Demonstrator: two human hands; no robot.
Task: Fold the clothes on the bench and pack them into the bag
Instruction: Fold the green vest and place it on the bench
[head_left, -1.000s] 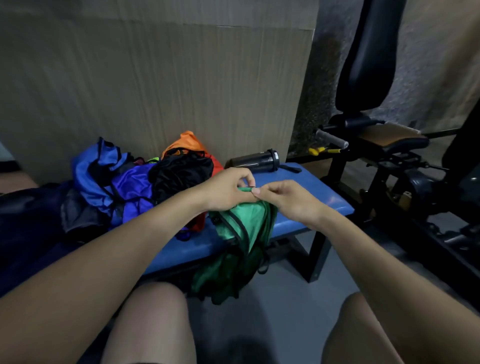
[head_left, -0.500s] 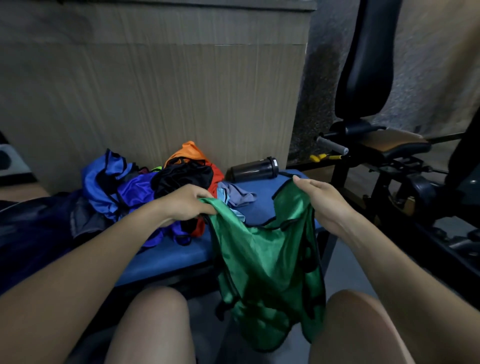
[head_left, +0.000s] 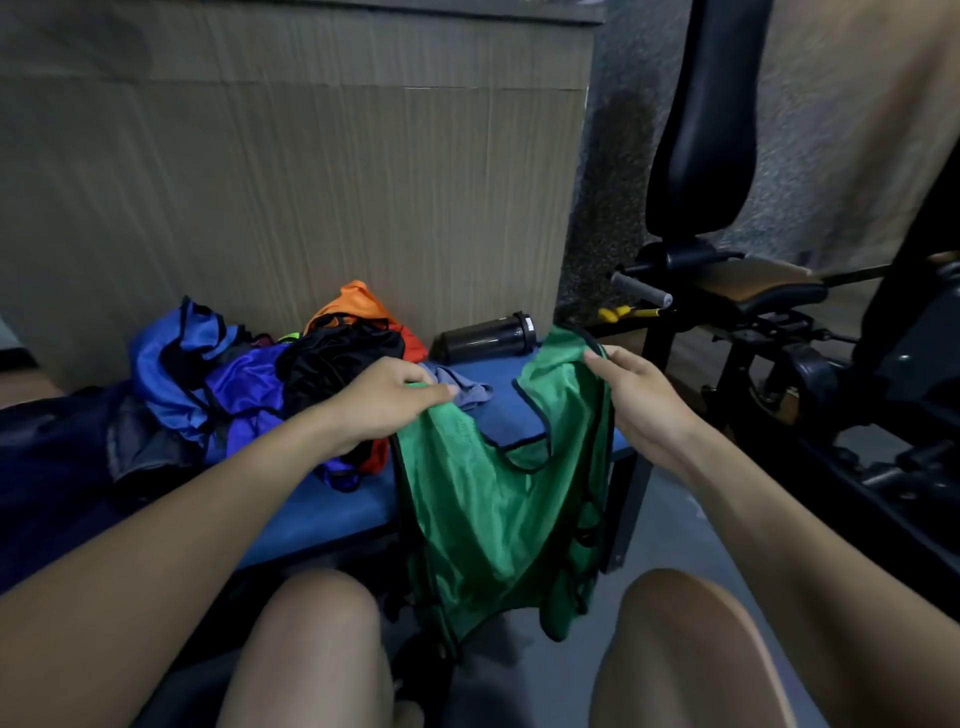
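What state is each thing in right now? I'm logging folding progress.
green vest: spread open, unfolded, hanging off the bench edge
left hand: pinches one shoulder
right hand: grips the other shoulder
clothes pile: crumpled, unfolded
black bottle: lying on its side
bench: holds the pile

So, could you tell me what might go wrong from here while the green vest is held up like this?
The green vest hangs off the bench edge from the left hand and right hand; its lower hem may drag on the floor. Laying it flat to fold could nudge the dark bottle lying close behind, which may roll. The clothes pile leaves limited folding room.
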